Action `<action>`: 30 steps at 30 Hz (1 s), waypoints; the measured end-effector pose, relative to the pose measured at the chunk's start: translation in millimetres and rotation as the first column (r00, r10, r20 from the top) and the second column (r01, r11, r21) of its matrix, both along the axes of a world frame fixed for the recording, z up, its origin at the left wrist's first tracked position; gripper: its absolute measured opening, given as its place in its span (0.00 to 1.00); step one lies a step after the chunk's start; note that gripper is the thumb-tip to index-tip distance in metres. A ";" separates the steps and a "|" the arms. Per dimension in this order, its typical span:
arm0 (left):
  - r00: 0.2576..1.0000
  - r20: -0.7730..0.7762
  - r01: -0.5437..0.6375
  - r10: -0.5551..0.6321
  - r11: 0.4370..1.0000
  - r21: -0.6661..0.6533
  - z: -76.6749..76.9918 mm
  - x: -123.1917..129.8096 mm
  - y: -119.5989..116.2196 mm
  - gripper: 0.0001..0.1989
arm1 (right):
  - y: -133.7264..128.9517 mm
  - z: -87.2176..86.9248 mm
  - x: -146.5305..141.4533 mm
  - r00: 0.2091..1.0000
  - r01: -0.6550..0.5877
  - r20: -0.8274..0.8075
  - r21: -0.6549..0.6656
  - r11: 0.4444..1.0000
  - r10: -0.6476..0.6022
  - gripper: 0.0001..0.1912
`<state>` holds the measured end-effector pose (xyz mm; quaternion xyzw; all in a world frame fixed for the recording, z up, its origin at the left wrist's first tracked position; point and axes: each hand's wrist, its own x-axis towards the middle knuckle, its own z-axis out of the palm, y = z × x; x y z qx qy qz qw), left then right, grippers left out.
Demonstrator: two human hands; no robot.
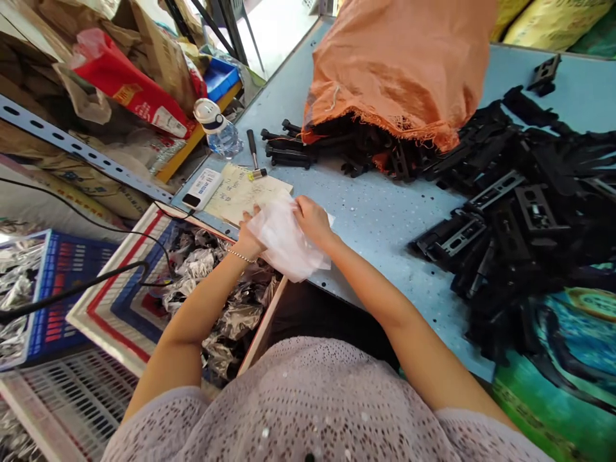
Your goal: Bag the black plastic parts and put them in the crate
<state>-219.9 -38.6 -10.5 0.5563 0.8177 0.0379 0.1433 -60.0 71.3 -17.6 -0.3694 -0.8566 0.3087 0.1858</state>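
Note:
A bunch of thin, whitish see-through plastic bags [283, 240] is between my hands, above the table's near edge. My left hand [248, 237], with a beaded bracelet at the wrist, grips the left side of the bunch; some of its fingers are hidden behind the film. From the right, my right hand [314, 221] is closed on the upper right part of the same bags. Under and behind my left hand lies a sheet of yellowish paper [235, 192] with handwriting on it.
An orange woven sack [399, 64] spills black plastic parts [510, 218] over the blue table [375, 212]. A hammer [253, 151], a white device [205, 189] and a water bottle [219, 131] stand or lie at the back left. Below left, a crate [115, 308] contains bagged parts.

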 end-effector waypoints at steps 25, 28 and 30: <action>0.989 -0.120 0.107 -0.089 0.982 0.157 -10.2 21.2 -32.9 0.29 | 4.0 18.8 189.6 0.993 0.082 0.084 0.082 0.993 -0.088 0.20; 0.981 0.034 0.169 -0.191 0.927 0.336 -18.2 56.8 -31.2 0.26 | 8.5 18.3 251.0 0.907 0.149 0.339 0.298 0.943 -0.250 0.26; 0.946 0.192 0.155 -0.259 0.887 0.435 -23.1 91.2 -25.8 0.24 | 20.5 14.0 276.0 0.838 0.151 0.458 0.327 0.933 -0.296 0.26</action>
